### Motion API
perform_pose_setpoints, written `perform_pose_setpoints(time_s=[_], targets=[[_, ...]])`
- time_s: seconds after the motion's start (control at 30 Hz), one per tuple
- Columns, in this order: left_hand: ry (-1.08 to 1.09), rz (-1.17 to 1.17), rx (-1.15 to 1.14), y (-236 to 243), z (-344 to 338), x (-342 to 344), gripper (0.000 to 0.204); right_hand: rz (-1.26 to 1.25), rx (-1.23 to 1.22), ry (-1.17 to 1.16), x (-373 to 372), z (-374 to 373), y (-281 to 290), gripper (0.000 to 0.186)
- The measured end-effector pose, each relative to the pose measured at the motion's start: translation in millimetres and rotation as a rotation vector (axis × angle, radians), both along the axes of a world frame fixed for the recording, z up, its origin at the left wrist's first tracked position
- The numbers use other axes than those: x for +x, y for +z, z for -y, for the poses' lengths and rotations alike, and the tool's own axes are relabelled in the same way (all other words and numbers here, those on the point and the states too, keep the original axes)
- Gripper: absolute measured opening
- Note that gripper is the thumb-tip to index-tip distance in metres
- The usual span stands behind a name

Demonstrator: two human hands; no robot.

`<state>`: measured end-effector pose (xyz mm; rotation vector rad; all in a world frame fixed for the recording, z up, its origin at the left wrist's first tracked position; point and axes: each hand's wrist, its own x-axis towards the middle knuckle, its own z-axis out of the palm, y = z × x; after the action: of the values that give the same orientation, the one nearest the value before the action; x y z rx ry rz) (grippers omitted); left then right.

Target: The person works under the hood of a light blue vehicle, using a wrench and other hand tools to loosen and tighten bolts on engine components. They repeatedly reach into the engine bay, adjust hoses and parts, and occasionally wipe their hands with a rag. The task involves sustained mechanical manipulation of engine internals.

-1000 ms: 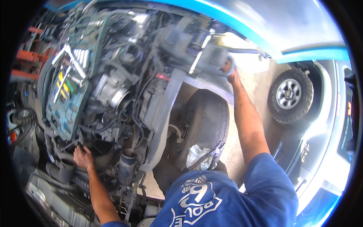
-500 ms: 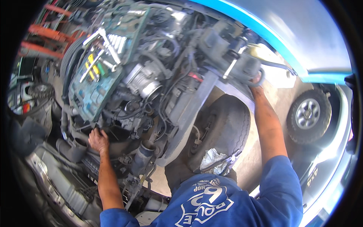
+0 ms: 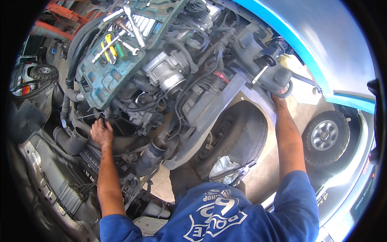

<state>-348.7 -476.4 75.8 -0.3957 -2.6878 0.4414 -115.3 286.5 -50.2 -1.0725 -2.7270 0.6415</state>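
Note:
My left hand [image 3: 101, 132] rests on a dark part at the front of the engine bay, fingers spread and nothing visible in them. Beside it is the open end of a black air duct [image 3: 80, 135]. On the right, my right hand [image 3: 279, 100] reaches under a black plastic box [image 3: 258, 52], its fingers curled at a looped black hose [image 3: 288, 91] and partly hidden. A metal handle-like tool [image 3: 261, 74] sticks out from the side of that box. The engine's silver throttle body [image 3: 172, 82] lies between my arms.
A teal tool tray [image 3: 94, 89] lies on the engine with a ratchet [image 3: 134, 25], sockets and yellow-handled tools [image 3: 109, 47]. Below the fender edge [image 3: 213, 121] stands a tire [image 3: 246, 133], a crumpled cloth [image 3: 223, 167] near it. A raised blue-edged hood [image 3: 298, 36] overhangs at right.
The view has shifted, so the engine bay sits farther right. My left hand has spread its fingers more and stays near the same spot; my right hand remains under the black box.

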Motion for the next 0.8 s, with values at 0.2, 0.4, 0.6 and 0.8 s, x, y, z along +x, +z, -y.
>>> perform_pose_setpoints(time_s=[0.2,0.4,0.6,0.8], targets=[[0.032,0.054,-0.058,-4,8,-4,0.025,0.057,-0.05,0.024,19,11,16,0.04],[-0.02,0.005,-0.042,-7,12,-3,0.023,0.027,0.063,0.045,54,19,43,0.053],[-0.013,0.033,-0.021,-8,12,-5,0.023,0.022,0.098,-0.073,81,22,63,0.054],[-0.078,-0.042,0.018,-11,14,-6,0.026,-0.171,0.077,-0.241,80,82,125,0.035]])
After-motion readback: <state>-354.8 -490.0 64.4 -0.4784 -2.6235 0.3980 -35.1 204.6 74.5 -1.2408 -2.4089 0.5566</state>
